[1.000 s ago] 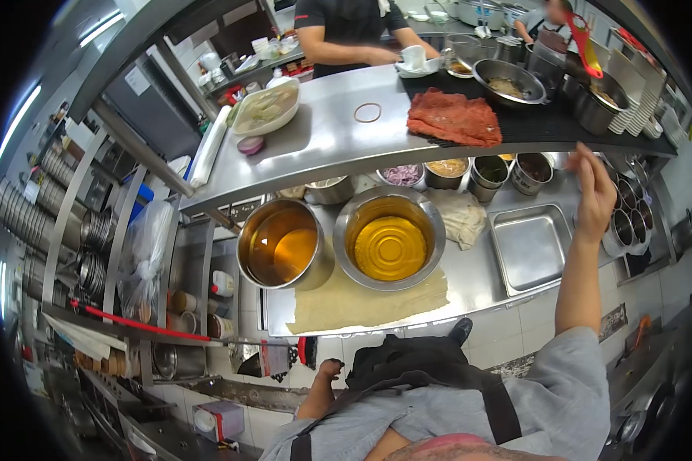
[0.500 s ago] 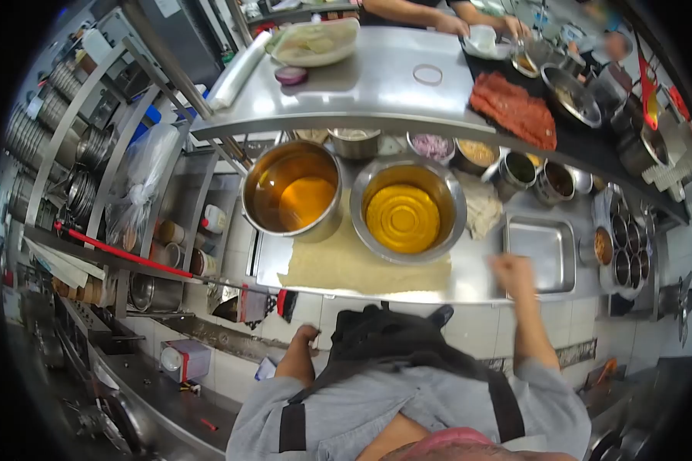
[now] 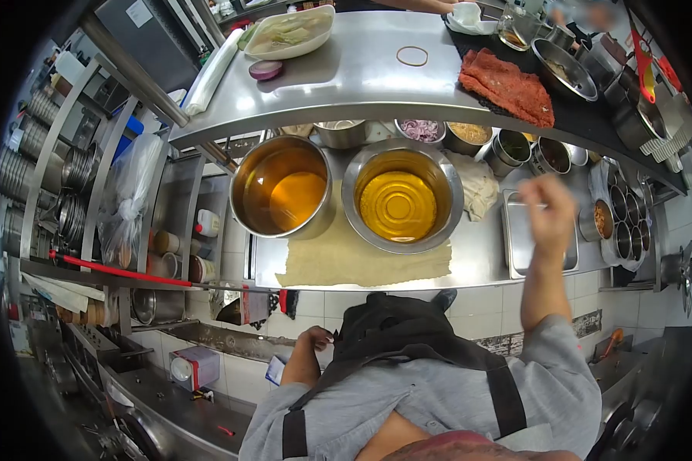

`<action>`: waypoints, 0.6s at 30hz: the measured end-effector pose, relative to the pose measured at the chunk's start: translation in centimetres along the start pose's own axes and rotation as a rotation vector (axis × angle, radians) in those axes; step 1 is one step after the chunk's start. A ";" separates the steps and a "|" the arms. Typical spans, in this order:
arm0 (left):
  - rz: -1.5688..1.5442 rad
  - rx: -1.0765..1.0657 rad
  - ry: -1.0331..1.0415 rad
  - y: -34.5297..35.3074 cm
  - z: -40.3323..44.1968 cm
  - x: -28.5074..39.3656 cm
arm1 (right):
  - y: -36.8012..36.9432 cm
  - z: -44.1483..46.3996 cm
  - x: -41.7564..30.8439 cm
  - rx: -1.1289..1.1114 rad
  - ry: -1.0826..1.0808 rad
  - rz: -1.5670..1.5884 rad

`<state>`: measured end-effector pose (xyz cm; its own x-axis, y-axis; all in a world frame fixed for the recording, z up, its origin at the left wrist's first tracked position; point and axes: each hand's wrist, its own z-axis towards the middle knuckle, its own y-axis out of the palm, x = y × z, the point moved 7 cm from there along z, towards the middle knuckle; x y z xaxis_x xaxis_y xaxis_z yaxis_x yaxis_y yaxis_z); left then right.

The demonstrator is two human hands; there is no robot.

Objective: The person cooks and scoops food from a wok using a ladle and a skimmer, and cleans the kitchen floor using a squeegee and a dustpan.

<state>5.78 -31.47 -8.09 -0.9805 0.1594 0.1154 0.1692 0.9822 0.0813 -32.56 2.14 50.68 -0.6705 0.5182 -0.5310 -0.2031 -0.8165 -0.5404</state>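
the right hand [image 3: 550, 211] is blurred, its fingers loosely bent over the shallow rectangular stainless-steel tray [image 3: 518, 250], which lies to the right of the wide-rimmed round steel bowl [image 3: 455, 196]; i cannot tell whether the fingers hold or touch anything. the left hand [image 3: 317, 338], fingers curled, hangs on the near side of the bowl next to the black cloth apron [image 3: 392, 326], and its grip cannot be read either. the bowl, holding clear golden liquid [image 3: 397, 206], sits on a flat tan cloth [image 3: 365, 270]. just left of the bowl stands the deep round steel pot [image 3: 247, 188] with amber liquid. right of the bowl, between it and the tray, lies a crumpled cream cloth [image 3: 475, 188]; beyond the bowl, on the raised steel shelf [image 3: 361, 69], rest a rough red-orange slab [image 3: 507, 86] and a cut purple onion [image 3: 266, 71]. the right arm's reach seems the step in hand: it is best done with wrist and forearm well off the bowl's rim, so neither liquid is jolted, and at an easy pace over the tray's edge.
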 end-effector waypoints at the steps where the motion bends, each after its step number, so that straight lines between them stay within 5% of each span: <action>1: 0.028 0.165 0.002 -2.0 0.8 -1.2 | -1.9 1.7 -0.7 0.171 -0.029 0.130; 4: 0.194 0.347 0.019 -5.5 2.7 -2.6 | -5.2 4.8 -3.1 0.517 -0.372 0.086; 6: 0.329 0.358 0.033 -6.7 4.7 -2.7 | -4.6 5.7 -2.2 0.466 -0.351 -0.092; 8: 1.413 0.414 0.618 -4.4 5.3 0.4 | -1.8 6.5 1.6 0.229 -0.285 -0.316; 10: 1.429 0.472 0.584 -2.8 4.1 1.7 | 0.6 5.9 4.4 0.127 -0.326 -0.443; 12: 0.363 0.432 0.427 -3.6 4.5 1.5 | 0.3 6.5 4.7 0.095 -0.288 -0.401; 14: 0.016 0.404 0.140 -1.2 0.2 2.5 | 0.2 6.0 5.0 0.063 -0.226 -0.362; 16: 1.112 0.502 0.623 0.5 1.0 5.6 | 0.3 5.8 4.8 0.118 -0.253 -0.352; 18: 1.139 0.429 0.604 0.4 2.7 5.3 | 0.6 5.6 4.8 0.136 -0.286 -0.358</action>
<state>0.42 -30.01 -10.11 -0.1038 0.9375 0.3321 0.6965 0.3068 -0.6487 -39.95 2.70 51.43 -0.7069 0.6978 -0.1156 -0.5360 -0.6351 -0.5562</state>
